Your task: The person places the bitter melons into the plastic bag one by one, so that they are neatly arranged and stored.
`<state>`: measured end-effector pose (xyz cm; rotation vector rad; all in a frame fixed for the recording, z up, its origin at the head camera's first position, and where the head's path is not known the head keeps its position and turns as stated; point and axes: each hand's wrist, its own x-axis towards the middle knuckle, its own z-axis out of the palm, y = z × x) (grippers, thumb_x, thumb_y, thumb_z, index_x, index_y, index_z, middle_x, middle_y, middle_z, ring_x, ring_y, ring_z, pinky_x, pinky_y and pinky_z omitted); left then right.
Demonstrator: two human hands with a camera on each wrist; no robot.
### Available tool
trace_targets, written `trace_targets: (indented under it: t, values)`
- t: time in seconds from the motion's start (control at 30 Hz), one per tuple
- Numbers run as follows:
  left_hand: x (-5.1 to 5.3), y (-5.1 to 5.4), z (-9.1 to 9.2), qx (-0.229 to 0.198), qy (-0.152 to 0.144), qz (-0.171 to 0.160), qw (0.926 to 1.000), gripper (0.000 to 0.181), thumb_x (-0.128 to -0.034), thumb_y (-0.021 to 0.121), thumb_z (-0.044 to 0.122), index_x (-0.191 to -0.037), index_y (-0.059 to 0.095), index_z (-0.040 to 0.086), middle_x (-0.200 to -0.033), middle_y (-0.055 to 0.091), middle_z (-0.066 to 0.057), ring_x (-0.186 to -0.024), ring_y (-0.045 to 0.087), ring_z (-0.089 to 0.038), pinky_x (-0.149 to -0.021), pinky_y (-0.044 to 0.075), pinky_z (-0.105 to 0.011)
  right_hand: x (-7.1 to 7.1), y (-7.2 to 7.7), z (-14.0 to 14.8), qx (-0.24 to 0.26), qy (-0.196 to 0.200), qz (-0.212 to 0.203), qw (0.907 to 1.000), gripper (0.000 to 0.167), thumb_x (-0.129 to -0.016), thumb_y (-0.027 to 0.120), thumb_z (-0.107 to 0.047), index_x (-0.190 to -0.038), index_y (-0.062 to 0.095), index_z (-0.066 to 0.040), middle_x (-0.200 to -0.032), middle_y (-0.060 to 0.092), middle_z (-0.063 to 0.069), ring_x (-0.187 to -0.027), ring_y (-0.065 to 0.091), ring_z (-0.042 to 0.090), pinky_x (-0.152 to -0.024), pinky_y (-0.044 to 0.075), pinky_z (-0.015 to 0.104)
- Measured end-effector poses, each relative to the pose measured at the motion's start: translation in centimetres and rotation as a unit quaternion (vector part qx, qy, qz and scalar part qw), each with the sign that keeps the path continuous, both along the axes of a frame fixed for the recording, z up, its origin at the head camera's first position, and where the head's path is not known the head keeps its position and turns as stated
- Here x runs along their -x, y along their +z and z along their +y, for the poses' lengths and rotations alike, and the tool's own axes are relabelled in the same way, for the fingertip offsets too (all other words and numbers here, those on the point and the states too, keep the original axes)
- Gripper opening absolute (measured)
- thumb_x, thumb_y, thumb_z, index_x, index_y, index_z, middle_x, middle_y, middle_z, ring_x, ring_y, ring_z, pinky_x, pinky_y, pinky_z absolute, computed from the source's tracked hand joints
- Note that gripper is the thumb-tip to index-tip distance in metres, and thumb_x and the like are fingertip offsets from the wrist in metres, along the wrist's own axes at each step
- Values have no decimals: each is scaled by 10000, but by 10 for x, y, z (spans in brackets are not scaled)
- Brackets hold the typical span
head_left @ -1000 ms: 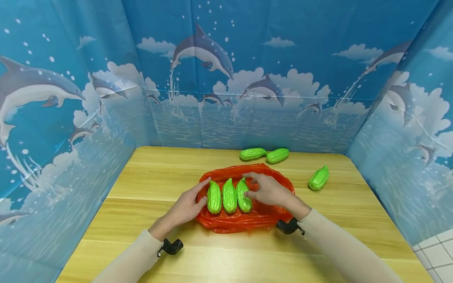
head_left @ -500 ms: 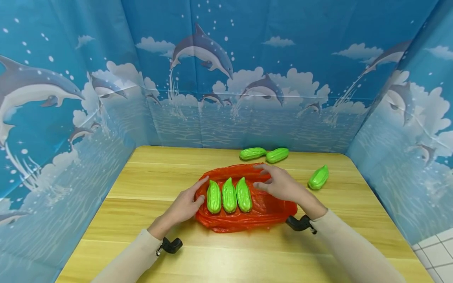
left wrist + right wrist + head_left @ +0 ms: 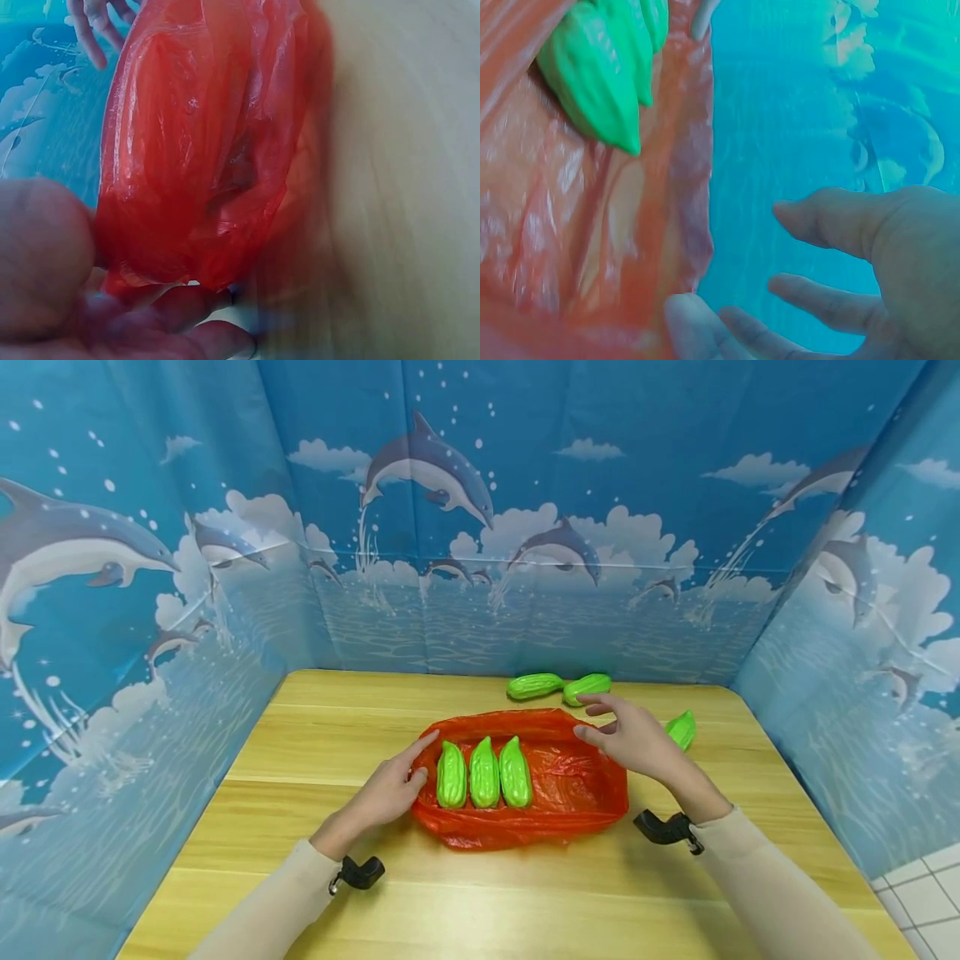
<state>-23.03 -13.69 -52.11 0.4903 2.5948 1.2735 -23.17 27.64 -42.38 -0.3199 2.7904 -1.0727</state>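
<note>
Three green ridged gourds [image 3: 483, 773] lie side by side in the left half of an open red plastic bag [image 3: 573, 781]. In the head view, my left hand [image 3: 386, 789] rests at the bag's left end, index finger extended along the rim and thumb at the edge. The left wrist view shows its fingers [image 3: 214, 337] close against the bag's end, partly hidden. My right hand [image 3: 633, 735] holds nothing; its fingers are spread and loosely bent above the bag's right rim. In the right wrist view, the gourds' pointed tips [image 3: 600, 82] show inside the bag.
Two more green gourds [image 3: 535, 686] lie at the table's back edge. Another gourd [image 3: 681, 729] sits to the right, partly behind my right hand. A blue dolphin-printed curtain [image 3: 480, 610] encloses the wooden table [image 3: 315, 735] at the back and sides.
My right hand has let go of the rightmost gourd in the bag and moved right, to the bag's right rim. The left hand has stayed nearly still at the left end.
</note>
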Motion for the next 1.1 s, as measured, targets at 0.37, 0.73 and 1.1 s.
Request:
trace_targets:
  t: [0.37,0.73,1.1]
  values:
    - [6,3,-3,95,-143,-58,9998,698,-1222,480,88,-1871,305,279,-707,429,40,-506,354,-99,-530,397,-264,4,-3,44,217,-365,148,9990,670,-1201,681,-279,-1773,444,-20,-1693,516,389,-1293,759,517,-906,695,467]
    - [10,4,-1,212,-159,-40,9996,694,-1226,466,95,-1870,303,297,-708,450,35,-505,348,-119,-530,388,-259,11,-31,91,-454,-748,336,9956,648,-1205,664,-312,-1733,486,21,-1651,530,452,-1353,696,633,-992,676,628]
    - [11,3,-4,213,-191,-5,9996,702,-1220,479,88,-1868,311,300,-659,426,44,-503,349,-124,-531,387,-267,16,-54,126,-885,-1087,704,9876,629,-1177,705,-263,-1641,546,132,-1594,546,499,-1267,701,687,-939,661,686]
